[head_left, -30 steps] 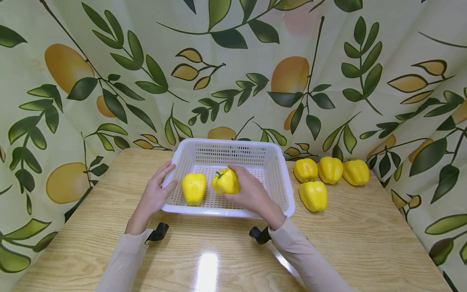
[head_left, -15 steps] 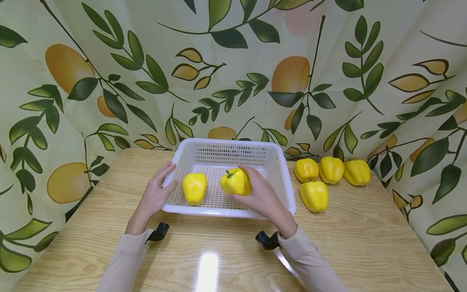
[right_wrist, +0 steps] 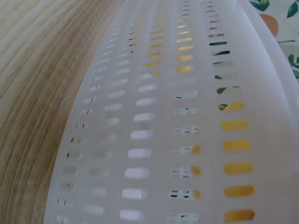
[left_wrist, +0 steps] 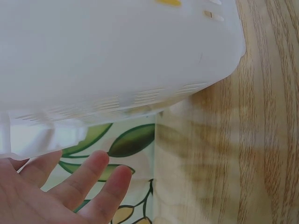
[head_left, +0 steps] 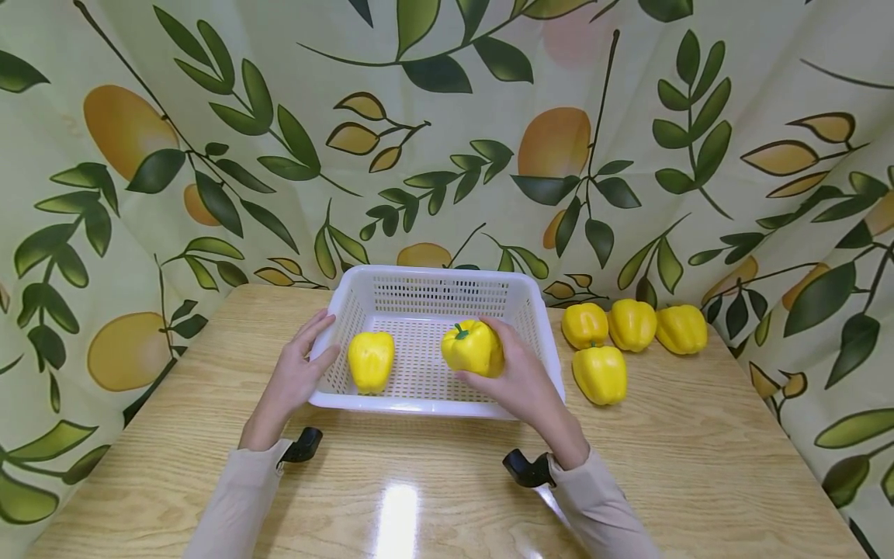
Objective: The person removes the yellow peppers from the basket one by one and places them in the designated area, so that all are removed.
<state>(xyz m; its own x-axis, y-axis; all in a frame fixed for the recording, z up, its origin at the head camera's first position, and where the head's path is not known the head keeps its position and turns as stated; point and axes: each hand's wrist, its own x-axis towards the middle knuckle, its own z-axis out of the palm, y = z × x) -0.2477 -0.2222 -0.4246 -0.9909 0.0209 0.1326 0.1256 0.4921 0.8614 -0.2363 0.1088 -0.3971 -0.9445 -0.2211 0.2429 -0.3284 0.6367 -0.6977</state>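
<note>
Held yellow pepper (head_left: 472, 348): over right half of white basket (head_left: 436, 407), green stem up-left; clearance above basket floor unclear. Right hand (head_left: 520, 380): thumb and fingers curled round the pepper's right side. Likely light, firm, slick-skinned; broad lobed flanks should offer best hold, stem poor. Second pepper (head_left: 372, 362) in basket's left half. Basket: slotted plastic, probably slightly flexible. Left hand (head_left: 296, 373): fingers extended, spread, at basket's left end. Four peppers (head_left: 600, 375) grouped right of basket on wood-grain table (head_left: 698, 450).
</note>
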